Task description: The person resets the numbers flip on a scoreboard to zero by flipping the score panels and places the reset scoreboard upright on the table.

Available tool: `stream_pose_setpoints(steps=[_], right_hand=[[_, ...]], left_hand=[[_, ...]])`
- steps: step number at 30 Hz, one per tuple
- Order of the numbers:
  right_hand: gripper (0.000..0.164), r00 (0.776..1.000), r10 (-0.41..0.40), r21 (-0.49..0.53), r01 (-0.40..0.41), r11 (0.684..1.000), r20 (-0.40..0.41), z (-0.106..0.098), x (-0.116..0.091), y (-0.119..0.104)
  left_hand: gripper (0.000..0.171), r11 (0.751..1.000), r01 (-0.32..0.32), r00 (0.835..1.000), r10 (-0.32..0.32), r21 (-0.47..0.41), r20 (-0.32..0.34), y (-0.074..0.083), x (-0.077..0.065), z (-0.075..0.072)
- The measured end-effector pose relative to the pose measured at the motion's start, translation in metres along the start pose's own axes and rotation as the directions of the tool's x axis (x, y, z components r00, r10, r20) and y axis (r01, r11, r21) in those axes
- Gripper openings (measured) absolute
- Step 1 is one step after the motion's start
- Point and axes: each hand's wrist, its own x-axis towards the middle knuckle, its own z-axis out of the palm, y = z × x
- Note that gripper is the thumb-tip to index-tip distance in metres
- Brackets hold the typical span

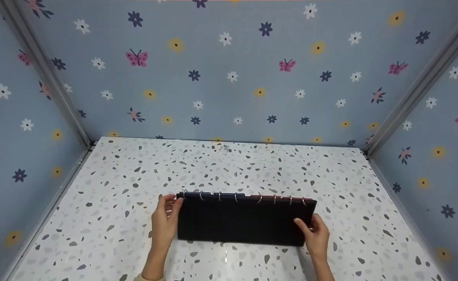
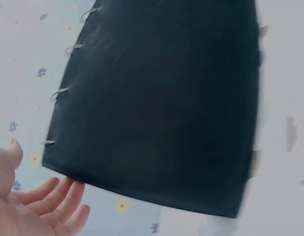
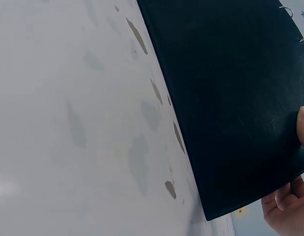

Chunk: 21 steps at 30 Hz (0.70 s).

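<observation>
A wide black ring-bound booklet is held over the speckled table, its plain cover facing me. Silver rings run along its top edge in two groups. Behind the cover peek dark blue edges on the left and reddish-brown ones on the right. My left hand is at the upper left corner; in the left wrist view its fingertips touch the side edge while the thumb stands apart. My right hand pinches the right side, thumb on the cover and fingers behind.
White speckled tabletop lies all around the booklet. Blue walls with flowers and butterflies enclose it at the back, left and right. Grey metal posts mark the corners.
</observation>
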Motion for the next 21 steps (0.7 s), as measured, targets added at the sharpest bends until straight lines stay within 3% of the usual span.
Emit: stream_pose_setpoints(steps=[4, 10, 16, 21], right_hand=[[0.022, 1.0, 0.002, 0.021, -0.002, 1.0, 0.028, -0.005, -0.002, -0.025], [0.022, 0.991, 0.084, -0.004, -0.084, 0.996, 0.103, -0.016, -0.002, -0.065], [0.025, 0.964, 0.192, -0.059, -0.184, 0.981, 0.184, -0.02, -0.001, -0.072], [0.032, 0.942, 0.227, -0.085, -0.212, 0.974, 0.247, -0.019, -0.009, -0.079]], left_hand=[[0.035, 1.0, -0.006, 0.998, 0.008, -0.027, 0.057, -0.011, -0.007, 0.005], [0.023, 0.996, -0.067, 0.996, 0.07, -0.055, 0.049, -0.023, -0.003, 0.01], [0.02, 0.99, -0.132, 0.986, 0.136, -0.046, 0.097, -0.028, 0.013, 0.007], [0.021, 0.984, -0.178, 0.974, 0.177, -0.001, 0.141, -0.03, 0.037, 0.006]])
